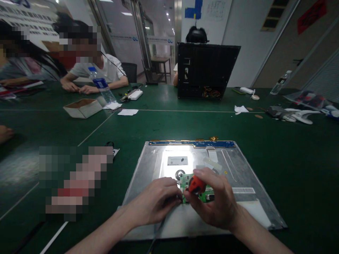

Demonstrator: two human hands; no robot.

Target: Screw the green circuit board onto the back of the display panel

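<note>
A green circuit board (185, 180) lies on the silver metal back of a flat display panel (148, 165). My right hand (217, 197) is closed around a screwdriver (196, 184) with a red and black handle, held above the board; its tip is hidden. At the board's left edge, my left hand (161, 197) has its fingers pinched together, and what they hold is hidden. A dark cable (158, 231) runs from beneath that hand toward the table's near edge. Along the panel's far edge sits a blue circuit strip (174, 143), joined by a white ribbon cable (212, 154).
The panel rests on a green table (127, 132). Farther off stand a black monitor-like case (206, 70), an open box (83, 108) and a tilted water bottle (103, 86). A blurred-out object (82, 180) lies to the left. Other people sit at the far left.
</note>
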